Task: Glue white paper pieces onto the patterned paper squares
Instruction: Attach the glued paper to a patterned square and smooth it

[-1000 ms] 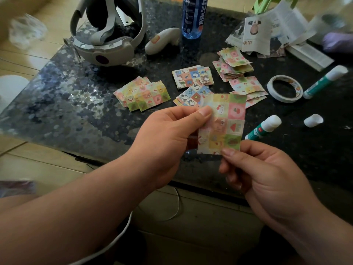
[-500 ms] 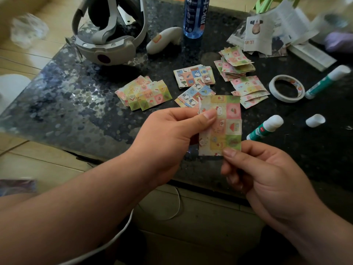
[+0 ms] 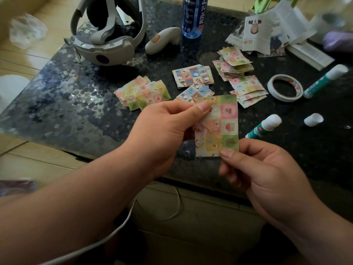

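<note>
Dark speckled bench (image 3: 76, 111) below: the patterned square (image 3: 229, 127) is held above its near edge, left hand (image 3: 162, 134) pinching its upper left, right hand (image 3: 267, 178) its bottom edge (the closer glue stick (image 3: 261, 128) lies nearer the right hand).

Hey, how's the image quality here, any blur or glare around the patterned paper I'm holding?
Head view: the patterned square, pinched by the left hand and right hand, is fairly sharp. Head view: a pale sheen washes the left of the dark tabletop. Head view: the top corners smear, blurring the purple object at top right; light is dim overall.
</note>
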A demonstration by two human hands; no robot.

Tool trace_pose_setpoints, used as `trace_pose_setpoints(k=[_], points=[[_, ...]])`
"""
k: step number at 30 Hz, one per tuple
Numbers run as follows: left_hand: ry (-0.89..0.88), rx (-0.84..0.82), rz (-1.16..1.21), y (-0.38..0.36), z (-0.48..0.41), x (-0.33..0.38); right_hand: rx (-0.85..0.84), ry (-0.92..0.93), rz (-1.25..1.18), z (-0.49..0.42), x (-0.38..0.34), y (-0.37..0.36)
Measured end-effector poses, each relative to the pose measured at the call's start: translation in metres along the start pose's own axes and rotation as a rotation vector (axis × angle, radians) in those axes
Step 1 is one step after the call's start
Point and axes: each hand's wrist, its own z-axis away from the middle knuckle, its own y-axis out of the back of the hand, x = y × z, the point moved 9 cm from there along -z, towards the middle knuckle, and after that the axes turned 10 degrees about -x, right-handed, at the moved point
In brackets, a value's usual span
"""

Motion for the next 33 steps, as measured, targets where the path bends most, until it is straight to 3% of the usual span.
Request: trace_pose_setpoints(k=[11, 17, 25, 33], points=[[0.046, -0.023, -0.023, -0.003, 0.001, -0.005, -0.054, -0.026, 0.010, -0.002, 0.011, -0.002], [0.028, -0.021, -0.073, -0.001, 0.003, -0.005, -0.107, 0.034, 0.144, -0.003, 0.004, 0.000], [0.067, -0.073, -0.229, -0.013, 0.008, -0.016, 0.115, 0.130, 0.035, -0.006, -0.013, 0.021], [0.226, -0.196, -0.160, -0.025, 0.012, -0.036, 0.280, 0.174, -0.001, -0.007, -0.015, 0.036]])
